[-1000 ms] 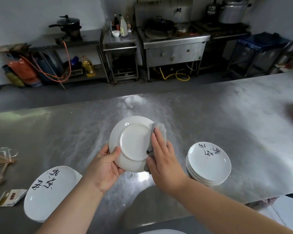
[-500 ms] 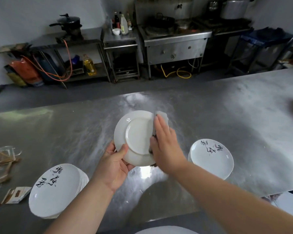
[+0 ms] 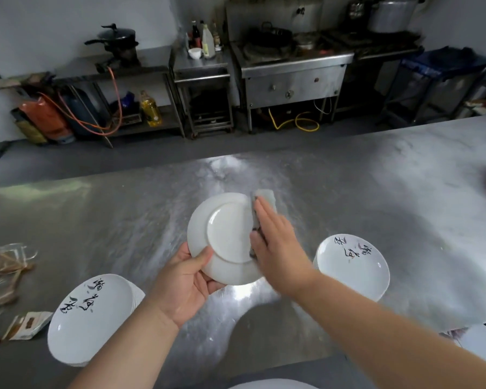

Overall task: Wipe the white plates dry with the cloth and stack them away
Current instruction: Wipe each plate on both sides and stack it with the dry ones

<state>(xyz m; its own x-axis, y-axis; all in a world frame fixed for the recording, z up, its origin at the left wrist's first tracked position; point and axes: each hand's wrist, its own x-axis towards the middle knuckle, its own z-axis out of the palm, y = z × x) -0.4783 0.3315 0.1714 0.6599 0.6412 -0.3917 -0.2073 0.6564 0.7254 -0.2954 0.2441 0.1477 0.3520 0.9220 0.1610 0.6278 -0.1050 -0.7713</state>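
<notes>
Plate [image 3: 225, 240] sits tilted above the tabletop [image 3: 376, 192], underside toward the camera. The left hand [image 3: 185, 282] has its grip clamped on the lower rim, thumb laid on the back. The right hand [image 3: 278, 248] lies flat with its fingers straight, pressing the grey cloth [image 3: 264, 199] against the right rim, where it folds over the edge. To dry well, the left grip should turn the plate in small steps while the cloth sweeps the rim and foot ring, where water probably gathers. Wet glaze may slip, so hold firmly. A left stack [image 3: 93, 315] and a right stack [image 3: 354, 265] wait nearby.
</notes>
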